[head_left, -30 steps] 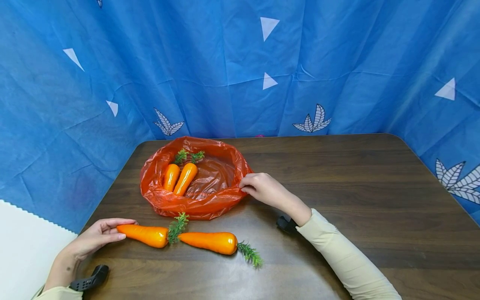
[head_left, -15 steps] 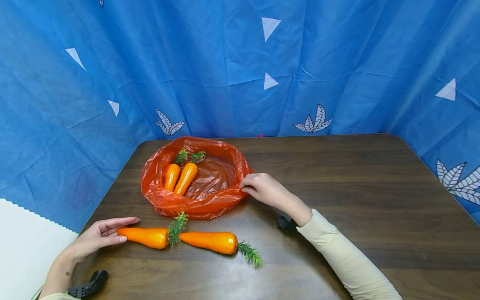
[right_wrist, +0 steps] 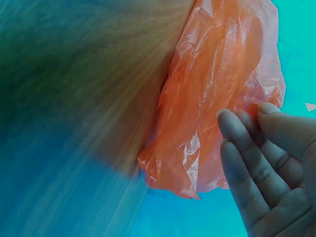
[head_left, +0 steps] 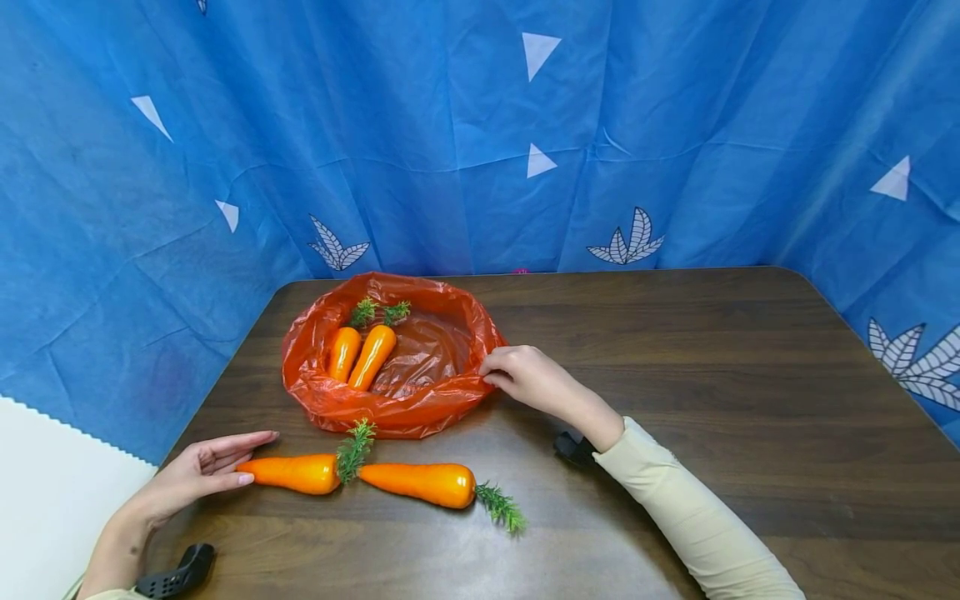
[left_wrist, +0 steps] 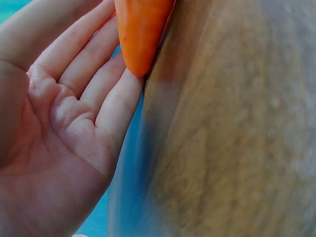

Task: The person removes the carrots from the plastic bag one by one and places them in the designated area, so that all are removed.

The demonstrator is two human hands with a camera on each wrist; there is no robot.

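Now carrot [head_left: 298, 474] touches left hand [head_left: 186, 477], bag [head_left: 401, 414] right hand [head_left: 528, 379].

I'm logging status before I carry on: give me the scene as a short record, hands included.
Left hand: touching the tip of the left carrot
Right hand: pinching the rim of the red bag
Red bag: mouth open
Inside bag: two carrots, side by side
On table: left carrot and right carrot, roughly end to end
Backdrop: blue curtain

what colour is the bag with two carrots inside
The bag is see-through red, shown best in the head view.
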